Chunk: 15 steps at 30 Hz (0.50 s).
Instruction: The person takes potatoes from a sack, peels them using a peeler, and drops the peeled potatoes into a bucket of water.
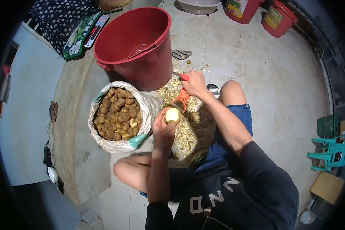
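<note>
Over the heap of pale, curled peelings on the white tiled floor, the left hand cups a round, pale-fleshed tuber, fingers closed about it and the pared face turned upward. The right hand is wrapped around an orange-red plastic peeling tool, whose perforated, flared head sits just beyond the tuber; whether they touch cannot be told. A small red handle end with a thin metal tip juts from the fist, perhaps part of a second tool. To the left, an open white woven sack full of brown, rough-skinned tubers stands near a large red plastic bucket. The paring stroke looks best made with light, even pressure, the left hand's fingers low and out of the blade's path. Turning the tuber slightly between passes should bring any remaining skin round.
</note>
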Tool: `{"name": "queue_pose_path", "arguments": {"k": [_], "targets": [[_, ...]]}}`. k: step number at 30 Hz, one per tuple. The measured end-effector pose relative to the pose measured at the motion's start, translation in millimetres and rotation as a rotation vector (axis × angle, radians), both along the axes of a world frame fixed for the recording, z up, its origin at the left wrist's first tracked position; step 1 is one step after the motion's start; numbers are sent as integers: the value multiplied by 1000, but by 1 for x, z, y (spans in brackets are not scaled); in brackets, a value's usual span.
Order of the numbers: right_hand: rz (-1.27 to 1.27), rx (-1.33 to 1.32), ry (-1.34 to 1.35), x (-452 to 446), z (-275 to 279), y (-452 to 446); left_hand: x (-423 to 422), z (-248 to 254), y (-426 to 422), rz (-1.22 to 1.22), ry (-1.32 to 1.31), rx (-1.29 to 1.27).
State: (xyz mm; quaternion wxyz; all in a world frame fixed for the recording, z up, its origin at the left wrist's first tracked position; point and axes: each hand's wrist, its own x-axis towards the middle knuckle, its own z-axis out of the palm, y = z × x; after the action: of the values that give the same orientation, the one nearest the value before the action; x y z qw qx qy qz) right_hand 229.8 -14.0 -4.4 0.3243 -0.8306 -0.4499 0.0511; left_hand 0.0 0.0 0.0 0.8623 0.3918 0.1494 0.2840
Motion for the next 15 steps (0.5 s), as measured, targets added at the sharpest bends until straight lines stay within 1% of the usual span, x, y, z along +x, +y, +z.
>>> {"name": "queue_pose_path", "arguments": {"k": [2, 3, 4, 5, 6, 7, 8, 9, 10, 11, 12, 13, 14, 15], "targets": [[-90, -94, 433, 11, -1, 7, 5, 15, 3, -6, -64, -229], [-82, -53, 392, 16, 15, 14, 19, 10, 13, -12, -106, -189], [39, 83, 123, 1, 35, 15, 22, 9, 20, 30, -32, -38], [154, 209, -117, -15, 43, 14, 14, 10, 23, 73, 73, 103], [77, 284, -171, -9, 23, 21, 9, 9, 24, 74, 85, 103], [75, 279, -170, 0, 17, 20, 6, 6, 24, 43, 62, 62], [7, 140, 85, 9, 13, 19, 4, 6, 23, 13, 43, 23], [-62, -2, 328, 13, 23, 16, 7, 8, 21, 10, 36, 18], [-38, 120, 301, 5, 25, 12, 9, 9, 18, 25, 6, -29], [-35, 112, 300, -3, 27, 10, 9, 7, 16, 44, -22, -75], [49, 208, 70, -14, 39, 6, 10, 5, 15, 50, 30, 48], [133, 307, -166, -18, 45, 4, 10, 5, 16, 50, 32, 47], [57, 262, -222, -5, 29, 9, 8, 4, 16, 37, 42, -1], [56, 258, -219, -1, 28, 6, 5, 5, 15, 24, 52, -48]]}}
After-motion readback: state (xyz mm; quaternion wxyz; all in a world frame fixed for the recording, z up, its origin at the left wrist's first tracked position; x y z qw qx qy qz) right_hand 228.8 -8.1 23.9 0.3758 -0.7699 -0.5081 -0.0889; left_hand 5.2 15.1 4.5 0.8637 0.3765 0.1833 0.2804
